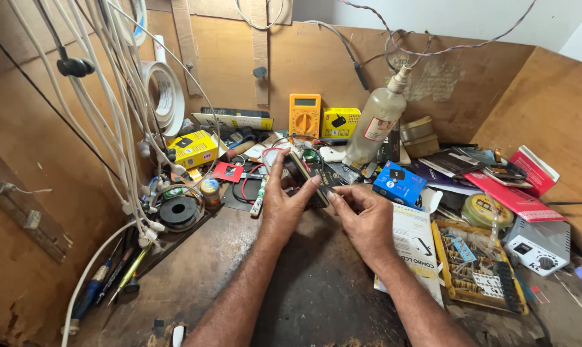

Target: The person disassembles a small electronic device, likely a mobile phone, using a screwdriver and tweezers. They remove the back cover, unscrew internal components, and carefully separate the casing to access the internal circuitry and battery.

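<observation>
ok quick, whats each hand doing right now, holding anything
Left hand: closed around a small dark flat device, thumb and fingers gripping its edges.
Right hand: fingertips pinched at the device's right edge; whether it grips anything separate cannot be told.

Plywood-walled workbench (317, 283), white wall (471, 16) above, even bright light.

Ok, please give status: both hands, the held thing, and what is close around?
Left hand grips small dark flat device, tilted. Right hand pinches its lower edge. Blue cardboard box and white printed leaflet crowd the right side.
</observation>
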